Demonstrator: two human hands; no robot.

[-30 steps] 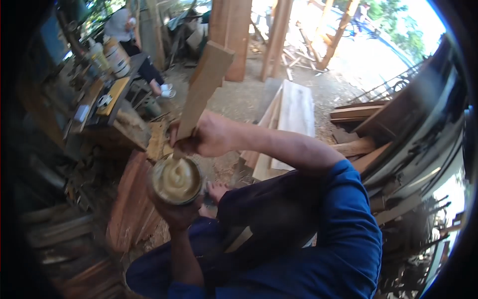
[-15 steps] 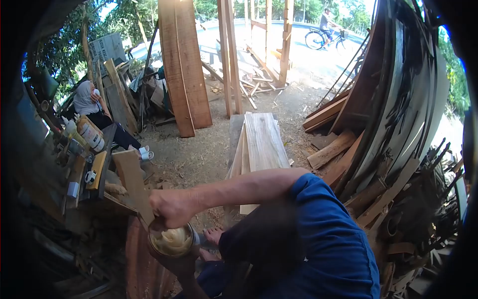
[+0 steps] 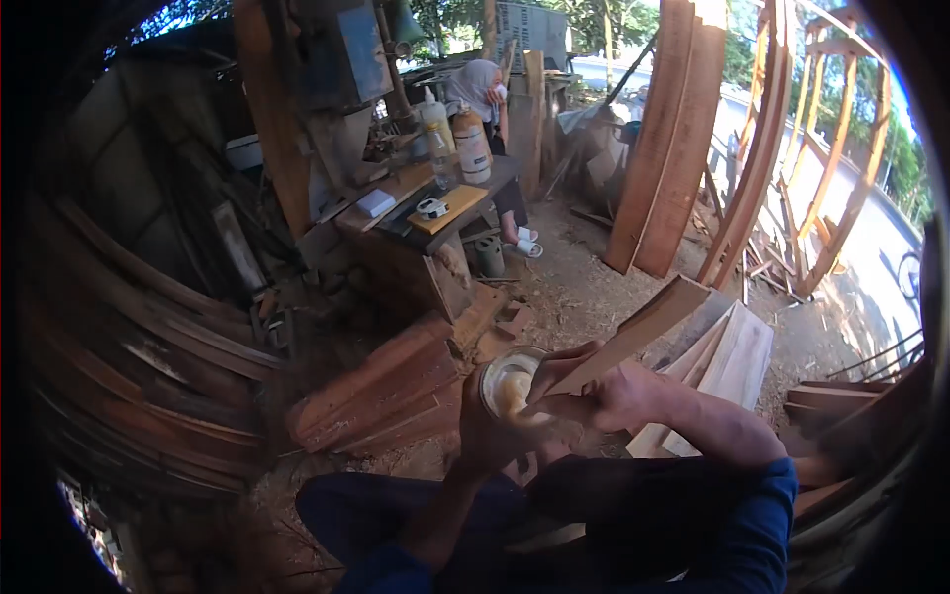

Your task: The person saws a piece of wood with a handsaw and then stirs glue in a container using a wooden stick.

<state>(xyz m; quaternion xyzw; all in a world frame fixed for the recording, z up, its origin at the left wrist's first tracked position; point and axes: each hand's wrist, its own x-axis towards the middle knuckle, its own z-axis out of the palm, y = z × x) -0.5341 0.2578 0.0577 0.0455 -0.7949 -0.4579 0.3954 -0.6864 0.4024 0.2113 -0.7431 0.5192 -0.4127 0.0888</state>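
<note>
My left hand (image 3: 482,426) is wrapped around a round tub (image 3: 540,353) of thick cream-coloured paste (image 3: 512,390), which tips towards me above my knees. My right hand (image 3: 621,396) grips a flat wooden stick (image 3: 648,330). Its lower end is at the mouth of the tub, by the paste, and its broad upper end slants up to the right. My fingers partly hide the tub's near side and the stick's low end.
A bench (image 3: 396,233) at the upper left carries a glue bottle (image 3: 472,147), a tape measure (image 3: 432,208) and a white box (image 3: 376,203). Behind it sits a person (image 3: 475,84). Pale boards (image 3: 727,361) lie to the right; tall planks (image 3: 668,139) stand beyond. Reddish timber (image 3: 381,391) lies left.
My view has swung left, bringing the bench nearer the middle. The stick, which leaned left over the tub, now slants to the right, and my right hand has turned with it.
</note>
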